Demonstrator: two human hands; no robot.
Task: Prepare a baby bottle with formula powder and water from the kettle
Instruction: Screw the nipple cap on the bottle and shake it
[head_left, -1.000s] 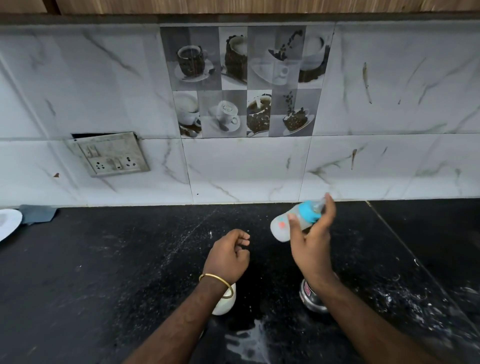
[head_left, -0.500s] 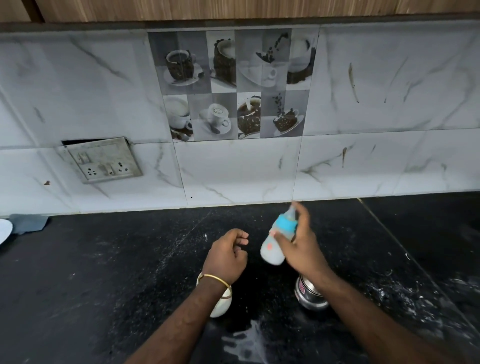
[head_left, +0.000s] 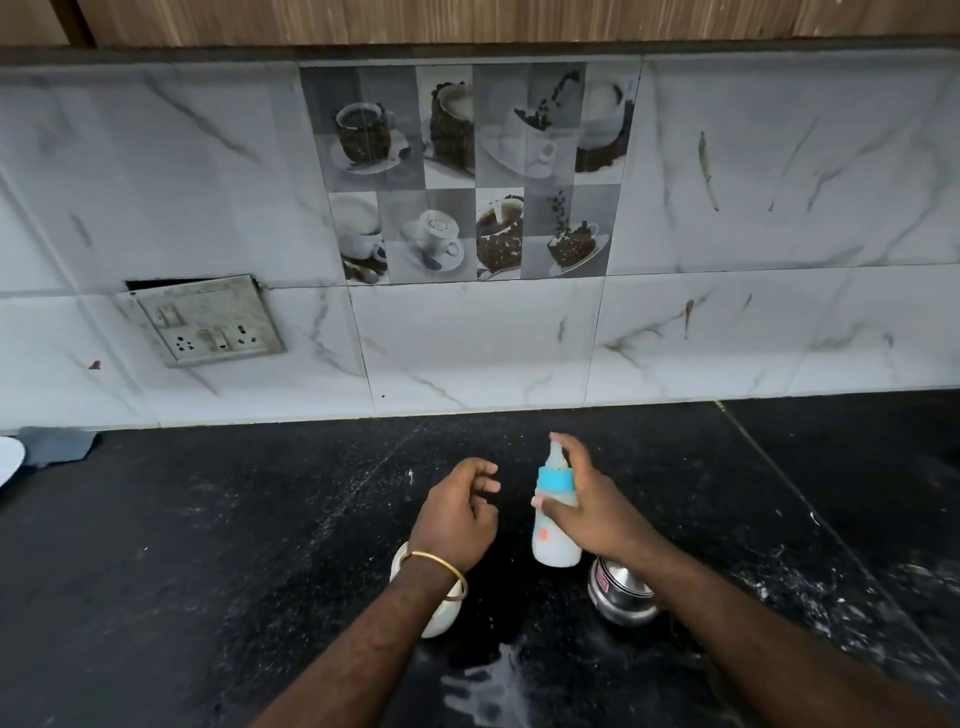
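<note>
My right hand (head_left: 597, 504) grips a small baby bottle (head_left: 554, 535) filled with milky white liquid. The bottle has a blue collar and a clear teat, and it is nearly upright above the black counter, with my index finger laid over the teat tip. My left hand (head_left: 457, 519) hovers just left of the bottle, its fingers loosely curled and holding nothing; a gold bangle circles the wrist. A white cup (head_left: 441, 618) sits under that wrist, mostly hidden. A steel vessel (head_left: 621, 597) stands under my right forearm.
White liquid (head_left: 493, 691) is spilled on the black counter (head_left: 208, 545) near the front, and white specks dot the right side. A wall socket plate (head_left: 200, 322) is on the tiled backsplash. A white plate edge (head_left: 8, 460) and grey cloth (head_left: 57, 444) lie far left.
The bottle has swung from lying tilted with its teat to the right to standing almost upright, and has come lower and nearer. My left hand has stayed in place.
</note>
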